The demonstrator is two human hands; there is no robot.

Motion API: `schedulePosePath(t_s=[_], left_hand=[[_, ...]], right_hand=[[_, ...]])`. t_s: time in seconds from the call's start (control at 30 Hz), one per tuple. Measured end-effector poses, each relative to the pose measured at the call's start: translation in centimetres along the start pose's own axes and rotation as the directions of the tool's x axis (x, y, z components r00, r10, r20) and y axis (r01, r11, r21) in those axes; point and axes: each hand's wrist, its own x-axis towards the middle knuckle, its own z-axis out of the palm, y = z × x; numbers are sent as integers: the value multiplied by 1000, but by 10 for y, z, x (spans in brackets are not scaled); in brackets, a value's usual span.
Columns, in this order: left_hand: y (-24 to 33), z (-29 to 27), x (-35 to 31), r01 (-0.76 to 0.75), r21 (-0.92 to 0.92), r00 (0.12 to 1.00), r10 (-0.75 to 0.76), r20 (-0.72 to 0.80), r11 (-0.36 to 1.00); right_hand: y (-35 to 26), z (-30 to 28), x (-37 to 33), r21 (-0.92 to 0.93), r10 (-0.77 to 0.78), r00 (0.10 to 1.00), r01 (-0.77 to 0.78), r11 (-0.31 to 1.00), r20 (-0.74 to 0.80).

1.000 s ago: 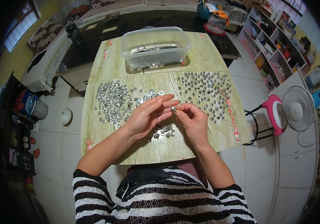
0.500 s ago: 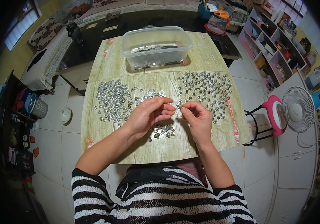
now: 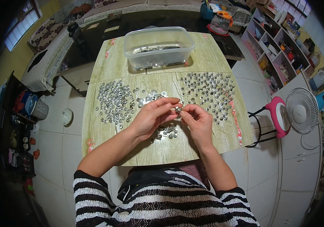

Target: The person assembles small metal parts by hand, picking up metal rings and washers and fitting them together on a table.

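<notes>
Right there, the small metal piece (image 3: 178,109) sat at ten o'clock from the right hand (image 3: 198,123), pinched between its thumb and forefinger! That hand was plainly the nearer one. From the left hand (image 3: 148,119) the piece lay toward two o'clock, just off the fingertips; those fingers were loosely bent, and whether they gripped it I couldn't tell. Its long axis? Too small to call.

And look at the materials! The worktop (image 3: 139,155) wore a pale, wood-grained face with red-and-white patches. At nine o'clock from the piece gleamed a dense pile of shiny round metal parts (image 3: 114,102); at two o'clock spread darker stud-like parts (image 3: 207,89), many standing upright. Flat, ringlike discs (image 3: 148,97) glinted at ten, a duller metal cluster (image 3: 167,132) at seven, and up near twelve stood a rectangular, cloudy plastic tub (image 3: 158,55), round-cornered and lidless.
</notes>
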Motion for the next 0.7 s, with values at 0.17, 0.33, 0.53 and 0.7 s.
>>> schedulePosePath(t_s=[0.17,0.33,0.53,0.7], left_hand=[[-1,1,0,-7,105,1000,6,11,994],[0,-2,1,38,144,999,-36,-15,989],[-2,-7,4,50,173,998,-45,-32,984],[-5,-11,5,108,144,994,-104,-32,984]], right_hand=[[0,-1,-1,-10,11,999,-11,1000,38],[1,-1,-3,19,28,999,-29,999,47],[-5,2,-5,40,42,995,-46,998,87],[-2,3,-5,51,27,994,-32,998,102]])
